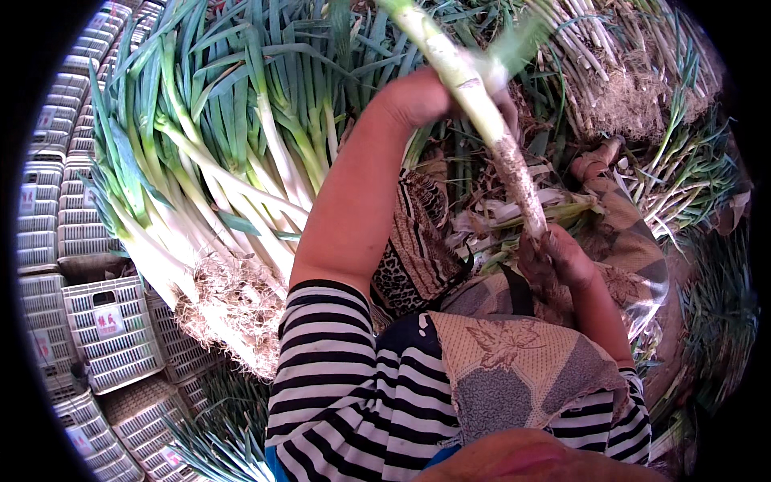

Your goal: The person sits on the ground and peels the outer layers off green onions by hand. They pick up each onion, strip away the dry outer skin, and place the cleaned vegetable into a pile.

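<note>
Holding one thick white-and-green leek-like stalk [486, 116] above pale leaf scraps [494, 213]; gripping its soil-browned base with the right hand [566, 259]; curling the left hand [434, 90] behind its middle, too blurred to tell whether closed; probably part-peeled, with grimy skin left low; probably done with the large rooted white-and-green bundle [241, 153]; seemingly not with the brown-stemmed bundle [610, 68] beyond the scraps' far right edge.

Crates [112, 353] line the far left. Right of them, left of the person's left arm [345, 193], lies a scallion heap [241, 120], roots nearest the person. One single scallion [484, 115] slants from the left hand [430, 92] down into the right hand [569, 259]. Another heap [626, 92] lies beyond; leaves [719, 297], apparently scallion, border the right rim.
</note>
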### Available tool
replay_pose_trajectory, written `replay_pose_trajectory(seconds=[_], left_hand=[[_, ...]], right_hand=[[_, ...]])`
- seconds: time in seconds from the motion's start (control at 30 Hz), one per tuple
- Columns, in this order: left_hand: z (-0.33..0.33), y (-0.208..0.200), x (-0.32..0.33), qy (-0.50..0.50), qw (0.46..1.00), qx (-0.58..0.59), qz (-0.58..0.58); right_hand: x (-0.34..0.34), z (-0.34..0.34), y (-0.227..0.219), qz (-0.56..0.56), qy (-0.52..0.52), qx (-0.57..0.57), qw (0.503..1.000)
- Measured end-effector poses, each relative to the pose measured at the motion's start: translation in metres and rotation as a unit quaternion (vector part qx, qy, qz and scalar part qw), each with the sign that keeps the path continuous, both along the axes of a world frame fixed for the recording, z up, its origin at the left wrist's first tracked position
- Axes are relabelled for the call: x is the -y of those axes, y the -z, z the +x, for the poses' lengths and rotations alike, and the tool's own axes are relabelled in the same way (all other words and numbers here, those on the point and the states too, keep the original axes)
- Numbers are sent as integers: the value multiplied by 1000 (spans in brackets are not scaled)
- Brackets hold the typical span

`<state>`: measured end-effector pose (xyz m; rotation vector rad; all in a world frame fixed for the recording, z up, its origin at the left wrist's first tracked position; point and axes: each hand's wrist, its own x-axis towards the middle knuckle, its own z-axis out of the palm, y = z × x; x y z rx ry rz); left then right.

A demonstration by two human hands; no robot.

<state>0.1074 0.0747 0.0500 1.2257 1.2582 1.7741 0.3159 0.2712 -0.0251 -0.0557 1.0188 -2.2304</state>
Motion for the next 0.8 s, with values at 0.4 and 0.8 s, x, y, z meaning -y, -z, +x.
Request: replay_pose_trajectory(seconds=[0.4,0.8], left_hand=[[37,104,-37,-245,915,-146,-286],[-18,38,-3,-518,848,104,-34]], right_hand=[[19,-23,-32,204,89,-138,965],[7,-16,-2,556,140,-284,769]])
